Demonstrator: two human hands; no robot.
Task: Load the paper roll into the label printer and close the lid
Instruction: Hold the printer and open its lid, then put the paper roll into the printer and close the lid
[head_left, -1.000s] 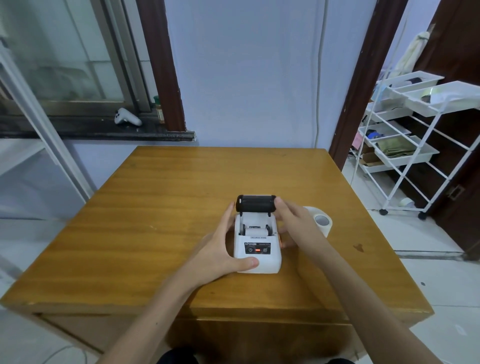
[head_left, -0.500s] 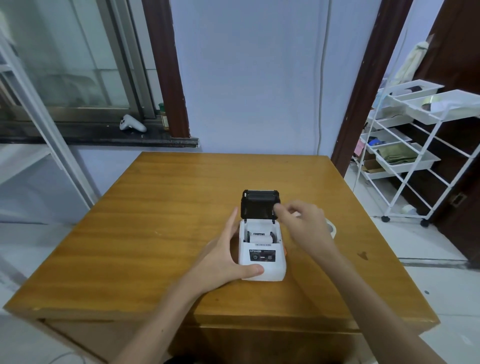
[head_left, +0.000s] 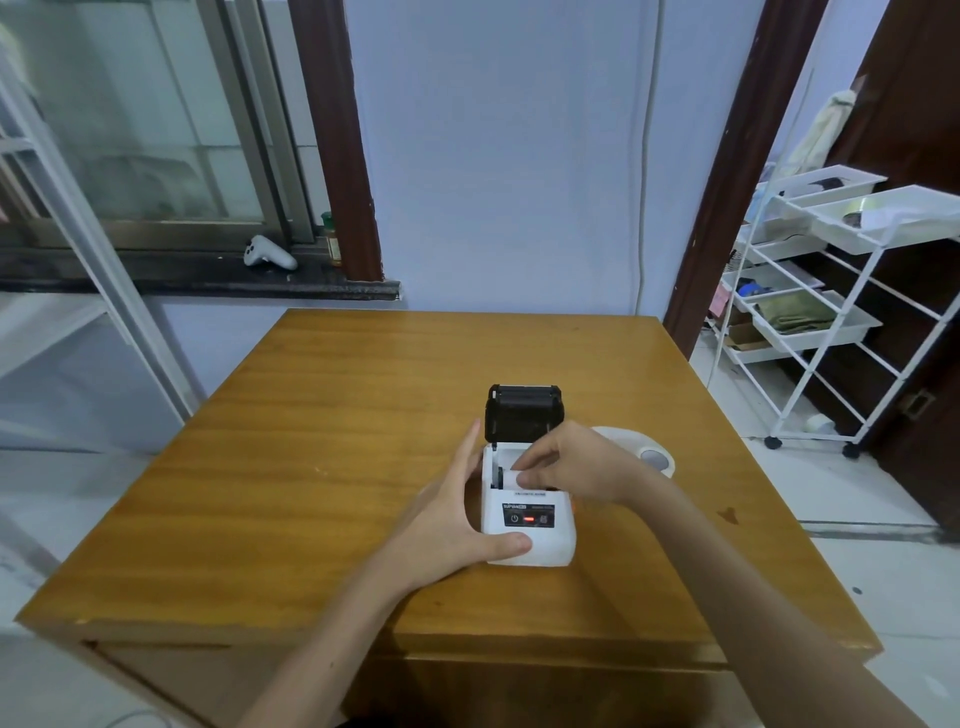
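Observation:
A white label printer (head_left: 540, 545) stands on the wooden table (head_left: 337, 441), near the front and right of centre. Its black-lined lid (head_left: 523, 413) is swung up and stands upright at the back. My left hand (head_left: 449, 525) grips the printer's left side, thumb across the lower front. My right hand (head_left: 576, 462) reaches into the open paper bay from the right, fingertips pinched on a small white roll (head_left: 515, 475) inside it. The hand hides most of the bay. A larger white paper roll (head_left: 655, 458) lies on the table just right of the printer, partly behind my right hand.
A white wire trolley (head_left: 831, 322) with trays stands on the floor to the right of the table. A white controller (head_left: 267, 253) lies on the dark window sill behind the table's left side. The wall is close behind the table's far edge.
The lid has swung from half raised to fully upright. My right hand moved from the lid's right edge down into the paper bay. My left hand stayed on the printer.

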